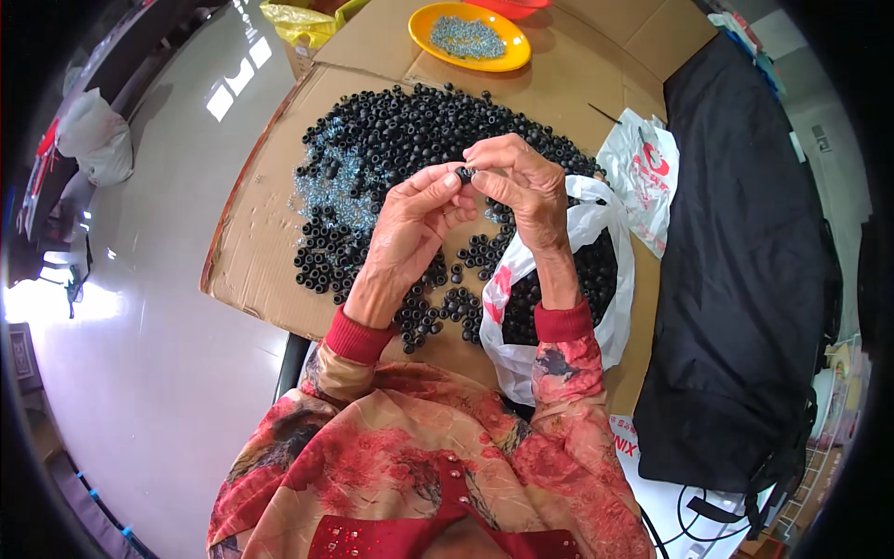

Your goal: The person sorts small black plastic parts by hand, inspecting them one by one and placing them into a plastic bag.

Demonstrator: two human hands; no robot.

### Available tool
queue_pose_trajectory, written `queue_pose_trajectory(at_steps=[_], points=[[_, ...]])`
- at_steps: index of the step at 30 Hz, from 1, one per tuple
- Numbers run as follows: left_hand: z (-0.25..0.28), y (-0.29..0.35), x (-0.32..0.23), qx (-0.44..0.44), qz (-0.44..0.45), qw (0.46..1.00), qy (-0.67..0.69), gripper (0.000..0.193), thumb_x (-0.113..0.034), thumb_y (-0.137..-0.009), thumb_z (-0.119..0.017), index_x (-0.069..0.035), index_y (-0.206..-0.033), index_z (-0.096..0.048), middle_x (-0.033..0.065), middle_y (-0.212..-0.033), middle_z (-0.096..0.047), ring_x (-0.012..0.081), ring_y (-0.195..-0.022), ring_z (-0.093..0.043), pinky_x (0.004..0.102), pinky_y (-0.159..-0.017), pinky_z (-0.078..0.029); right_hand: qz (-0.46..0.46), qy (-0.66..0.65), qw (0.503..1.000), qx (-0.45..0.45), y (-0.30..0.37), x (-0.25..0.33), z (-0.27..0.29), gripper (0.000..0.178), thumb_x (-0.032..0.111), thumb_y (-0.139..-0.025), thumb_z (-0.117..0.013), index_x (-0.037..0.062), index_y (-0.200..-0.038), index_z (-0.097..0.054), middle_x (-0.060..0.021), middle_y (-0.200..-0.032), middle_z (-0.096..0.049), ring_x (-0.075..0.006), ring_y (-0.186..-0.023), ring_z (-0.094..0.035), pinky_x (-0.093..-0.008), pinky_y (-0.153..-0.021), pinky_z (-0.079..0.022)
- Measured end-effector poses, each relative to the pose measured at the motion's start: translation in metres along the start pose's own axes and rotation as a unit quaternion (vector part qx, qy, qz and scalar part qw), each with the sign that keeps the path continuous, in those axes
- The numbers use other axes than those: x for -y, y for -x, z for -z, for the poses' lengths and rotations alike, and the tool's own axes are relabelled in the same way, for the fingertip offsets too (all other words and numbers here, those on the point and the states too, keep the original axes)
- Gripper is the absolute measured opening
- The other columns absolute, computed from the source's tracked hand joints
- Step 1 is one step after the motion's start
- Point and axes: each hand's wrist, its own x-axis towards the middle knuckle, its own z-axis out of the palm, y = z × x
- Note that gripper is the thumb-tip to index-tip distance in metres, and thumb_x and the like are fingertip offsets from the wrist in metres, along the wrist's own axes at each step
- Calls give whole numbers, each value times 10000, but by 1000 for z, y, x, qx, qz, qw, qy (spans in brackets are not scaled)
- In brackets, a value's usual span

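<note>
Seen from above, a person's two bare hands meet over a cardboard-covered worktop (256, 238). Between them, at the fingertips, is a small black ring (465, 175), raised above the heap near the middle of the view. The left hand (413, 222) has its grip closed on the ring, pinching it between thumb and forefinger, the other fingers curled beneath. The right hand (529, 191) comes in from the other side, thumb and forefinger drawn together at the ring; whether its grip pinches the ring itself or something tiny against it, I cannot tell.

Under and beyond the hands spreads a wide heap of similar black rings (419, 116). On its left side, small pale blue-silver pieces (345, 207) lie scattered among them. More black rings fill an open white bag (616, 303) below and around the right wrist. A flatter white bag (643, 177) with a red print lies to its right.

At the far side, a yellow-orange plate (421, 47) holds more pale pieces, just beside a red dish (512, 7). A large black case (740, 270) stretches along the right. Both sleeves (568, 359) are red-patterned with dark red cuffs.
</note>
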Motion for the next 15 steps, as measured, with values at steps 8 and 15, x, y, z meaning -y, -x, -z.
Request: queue_pose_trajectory(at_steps=[8,15], points=[[-3,-1,-3,-22,-20,997,-68,191,-74,-852,-561,26,-1013,-588,63,-838,-621,120,-720,-590,236,-691,-491,2,38,999,23,-7,3,4,68,13,-760,-620,-10,-824,-621,-63,-902,-577,-116,-875,-534,-233,-779,-425],[-3,-5,3,-8,-48,990,-131,189,-70,-846,-573,30,-1004,-594,52,-831,-613,110,-717,-570,228,-696,-473,-113,-60,991,46,-15,9,5,100,52,-780,-613,-21,-849,-614,-58,-854,-596,-102,-740,-567,-228,-682,-463]])
